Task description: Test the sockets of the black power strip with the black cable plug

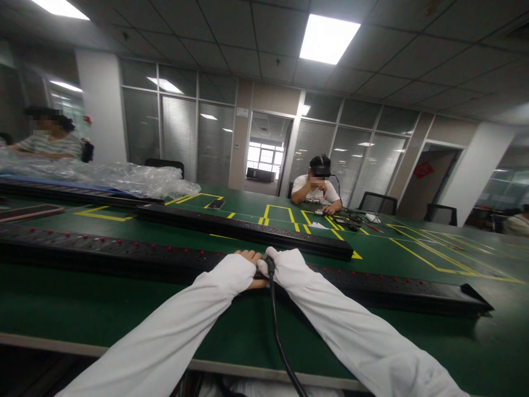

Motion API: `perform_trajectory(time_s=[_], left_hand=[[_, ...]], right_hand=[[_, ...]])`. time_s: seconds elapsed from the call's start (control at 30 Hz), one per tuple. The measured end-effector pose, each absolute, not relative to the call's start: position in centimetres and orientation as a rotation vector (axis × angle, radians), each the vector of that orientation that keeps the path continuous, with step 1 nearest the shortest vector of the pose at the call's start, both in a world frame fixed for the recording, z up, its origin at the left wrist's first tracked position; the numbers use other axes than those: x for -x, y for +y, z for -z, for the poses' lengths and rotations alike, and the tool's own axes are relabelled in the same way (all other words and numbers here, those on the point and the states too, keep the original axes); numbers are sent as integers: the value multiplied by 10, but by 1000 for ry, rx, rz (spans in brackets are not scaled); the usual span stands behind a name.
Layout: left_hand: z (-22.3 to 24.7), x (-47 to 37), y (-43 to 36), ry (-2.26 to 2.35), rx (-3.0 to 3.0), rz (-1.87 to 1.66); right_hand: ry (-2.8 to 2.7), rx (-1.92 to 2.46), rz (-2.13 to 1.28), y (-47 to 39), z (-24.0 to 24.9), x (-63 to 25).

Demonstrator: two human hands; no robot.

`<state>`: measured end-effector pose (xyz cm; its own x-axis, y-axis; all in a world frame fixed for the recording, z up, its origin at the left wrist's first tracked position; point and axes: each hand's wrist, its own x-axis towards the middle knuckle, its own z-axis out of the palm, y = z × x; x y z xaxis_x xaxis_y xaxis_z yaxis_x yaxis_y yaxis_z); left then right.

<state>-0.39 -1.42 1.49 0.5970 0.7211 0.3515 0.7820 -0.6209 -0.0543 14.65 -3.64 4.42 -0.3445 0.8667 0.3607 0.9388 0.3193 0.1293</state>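
Note:
A long black power strip [165,251] with a row of small red parts along it lies across the green table in front of me. My left hand [253,260] is closed around its middle, fingers over the far side and the thumb along the near side. Right beside it, my right hand [268,261], in a white glove, is closed on a black plug [271,268] at the strip. From that plug a black cable [278,331] runs down over the table's front edge. Whether the plug's pins are inside a socket is hidden.
Behind lies a second black strip [248,230]. At the back left, clear plastic wrap [152,179] covers part of the green table [231,342]. A phone [215,204] rests beyond. Across the table sits a person [316,187] near cables and small tools; another person [49,138] is at far left.

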Motion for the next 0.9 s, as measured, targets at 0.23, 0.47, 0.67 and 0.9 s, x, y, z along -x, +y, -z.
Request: perform_trajectory(time_s=[0.23,0.47,0.67,0.9], left_hand=[[-13,4,-14,-1240,2615,468],[-9,3,-9,-1269,2593,483],[-8,4,-9,-1225,2598,501],[-9,5,-10,-1228,2603,471]], right_hand=[[-2361,1659,429,-35,-43,-146],[-2375,1681,361,-35,-49,-146],[-2420,1672,304,-44,-56,-142],[-2429,1696,275,-48,-60,-140]])
